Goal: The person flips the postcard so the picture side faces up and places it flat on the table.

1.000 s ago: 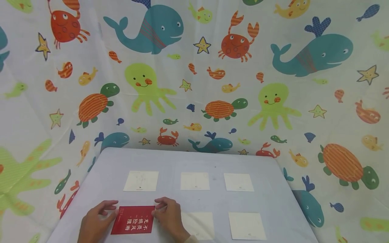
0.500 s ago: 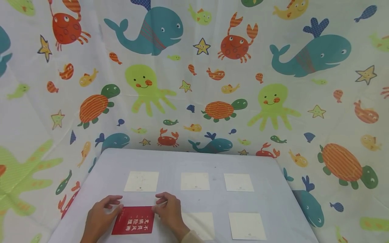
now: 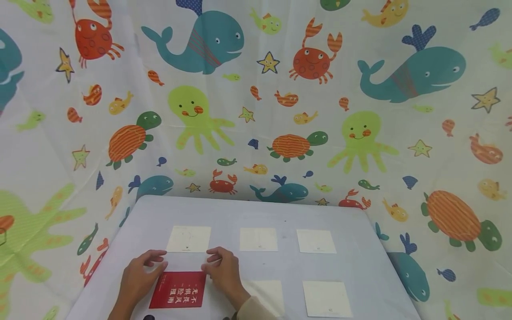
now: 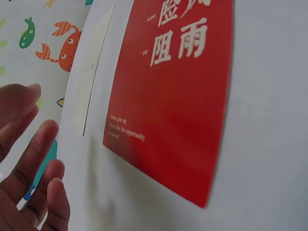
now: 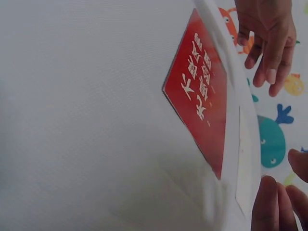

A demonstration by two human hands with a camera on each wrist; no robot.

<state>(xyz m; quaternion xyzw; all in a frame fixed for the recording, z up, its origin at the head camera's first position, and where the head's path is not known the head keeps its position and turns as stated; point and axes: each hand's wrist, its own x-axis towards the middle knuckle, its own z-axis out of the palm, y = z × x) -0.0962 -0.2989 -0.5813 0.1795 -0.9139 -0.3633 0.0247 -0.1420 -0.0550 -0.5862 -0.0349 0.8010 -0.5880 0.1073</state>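
Note:
A red card (image 3: 178,291) with white Chinese characters lies flat on the white table, at the near left in the head view. My left hand (image 3: 140,276) hovers by its far left corner, fingers loosely bent and holding nothing. In the left wrist view, a gap shows between those fingers (image 4: 41,154) and the card (image 4: 168,106). By the far right corner is my right hand (image 3: 225,272), relaxed and bare of any object. Its fingertips (image 5: 269,197) stand apart from the card (image 5: 202,91) in the right wrist view.
Three pale cards lie in the back row: left (image 3: 189,239), middle (image 3: 258,240) and right (image 3: 316,241). In the front row are two more, one (image 3: 270,293) partly behind my right forearm, another (image 3: 328,298) farther right. A sea-animal curtain (image 3: 248,80) hangs behind the table (image 3: 280,262).
Both hands have risen from beside the red card's edges toward its far corners, the left one also shifting right. The red card stays in place.

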